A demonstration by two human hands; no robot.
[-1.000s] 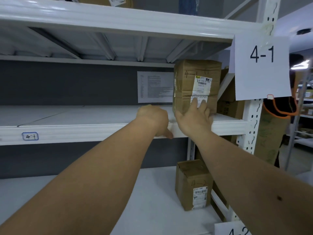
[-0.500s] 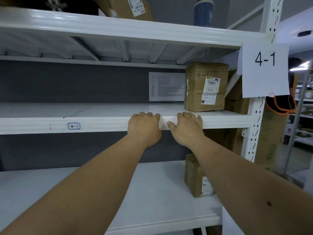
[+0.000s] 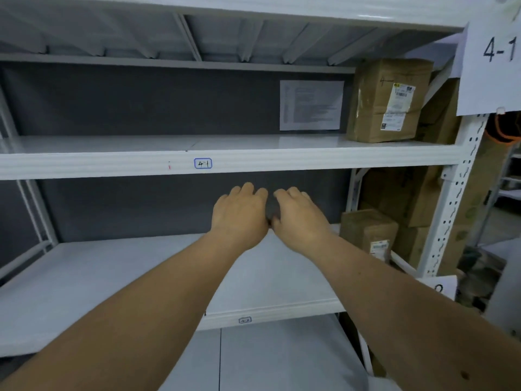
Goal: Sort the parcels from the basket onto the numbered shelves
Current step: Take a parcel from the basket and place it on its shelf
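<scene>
Both hands have come off the front lip of the upper shelf (image 3: 253, 162) and now hang lower, in front of the grey back panel, side by side and nearly touching. The left hand (image 3: 239, 211) and right hand (image 3: 300, 215) are empty, fingers loosely curled. Two parcels show: one small box (image 3: 369, 231) at the right end of the lower shelf (image 3: 112, 277), and farther up, the taped parcel (image 3: 387, 101) standing at the right end of the upper shelf, beside the 4-1 sign (image 3: 496, 52).
</scene>
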